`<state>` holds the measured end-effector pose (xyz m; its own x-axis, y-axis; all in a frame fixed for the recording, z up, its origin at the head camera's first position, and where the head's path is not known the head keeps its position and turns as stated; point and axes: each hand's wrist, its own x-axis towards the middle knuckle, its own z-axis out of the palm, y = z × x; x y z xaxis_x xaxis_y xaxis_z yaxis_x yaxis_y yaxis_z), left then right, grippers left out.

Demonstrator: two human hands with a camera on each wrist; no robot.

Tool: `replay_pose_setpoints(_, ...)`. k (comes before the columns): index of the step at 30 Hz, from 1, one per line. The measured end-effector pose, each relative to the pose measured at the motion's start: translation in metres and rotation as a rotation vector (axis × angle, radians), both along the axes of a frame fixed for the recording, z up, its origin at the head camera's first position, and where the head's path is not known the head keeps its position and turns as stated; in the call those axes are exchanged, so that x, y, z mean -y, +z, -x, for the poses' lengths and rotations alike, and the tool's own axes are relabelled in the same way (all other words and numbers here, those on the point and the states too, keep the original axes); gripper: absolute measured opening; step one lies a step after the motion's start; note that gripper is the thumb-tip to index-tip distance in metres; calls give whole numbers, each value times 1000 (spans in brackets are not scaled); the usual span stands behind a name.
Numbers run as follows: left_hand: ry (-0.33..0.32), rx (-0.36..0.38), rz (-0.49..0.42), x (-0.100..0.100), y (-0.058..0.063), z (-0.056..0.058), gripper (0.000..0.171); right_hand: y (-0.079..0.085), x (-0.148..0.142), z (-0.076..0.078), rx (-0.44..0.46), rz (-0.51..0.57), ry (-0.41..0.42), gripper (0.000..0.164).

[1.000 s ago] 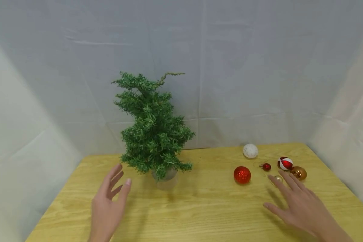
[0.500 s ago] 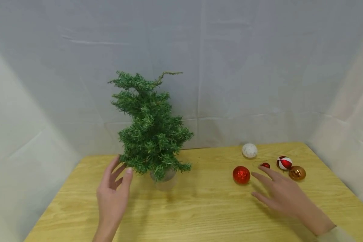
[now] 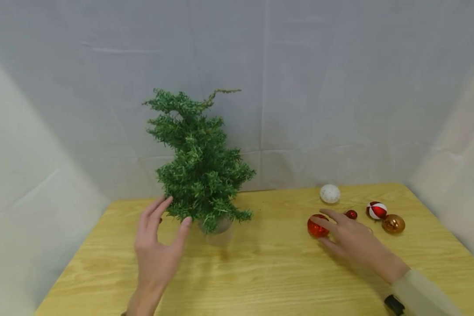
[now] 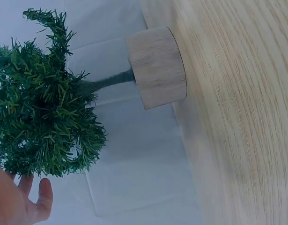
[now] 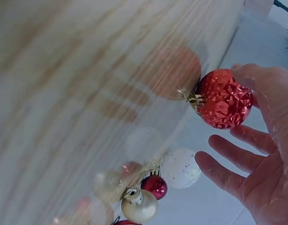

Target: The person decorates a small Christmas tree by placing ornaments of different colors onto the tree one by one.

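Note:
In the head view, my left hand (image 3: 156, 250) is beside the lower left branches of a small artificial Christmas tree (image 3: 201, 175), thumb apart from the fingers. The left wrist view shows the fingertips at the foliage; whether they touch it is unclear. The tree's round wooden base (image 4: 158, 68) rests on the table. My right hand (image 3: 355, 241) reaches over a shiny red bauble (image 3: 316, 227) on the table. In the right wrist view, thumb and index finger lie around the red bauble (image 5: 224, 99), the other fingers spread. A firm grip on it is not visible.
Behind the right hand on the wooden table (image 3: 237, 281) lie a white speckled bauble (image 3: 330, 193), a small dark red one (image 3: 351, 214), a red-and-white one (image 3: 377, 210) and a copper one (image 3: 393, 224). A small pale gold bauble (image 5: 140, 206) is beside them. White cloth (image 3: 320, 87) stands behind.
My right hand has moved left from above the small baubles to the red bauble. My left hand has moved right and closer to the tree's lower branches. Tree and baubles stay in place.

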<state>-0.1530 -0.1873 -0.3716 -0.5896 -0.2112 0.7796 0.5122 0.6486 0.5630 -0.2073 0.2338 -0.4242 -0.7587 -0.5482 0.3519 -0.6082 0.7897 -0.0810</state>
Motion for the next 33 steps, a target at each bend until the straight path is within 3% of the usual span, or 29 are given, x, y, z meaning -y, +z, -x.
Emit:
replay_pose_setpoints(9,13,-63,-4,-1,-2,4,57,2,3,8,5,-26,-2,47)
replay_pose_setpoints(17,21,-28,-9,-1,0,1,53,0,2,10,-45,43,8,42)
replay_pose_setpoints(24,19,-22,-13,-1,-2,-1,52,7,-1,3,-60,112,38,50)
replay_pose_setpoints(28,17,5,-30,-1,-3,-1,52,12,-2,2,-128,161,79,55)
replay_pose_setpoints(33,14,-38,-30,-2,-2,1,53,20,-2,-2,-203,208,113,60)
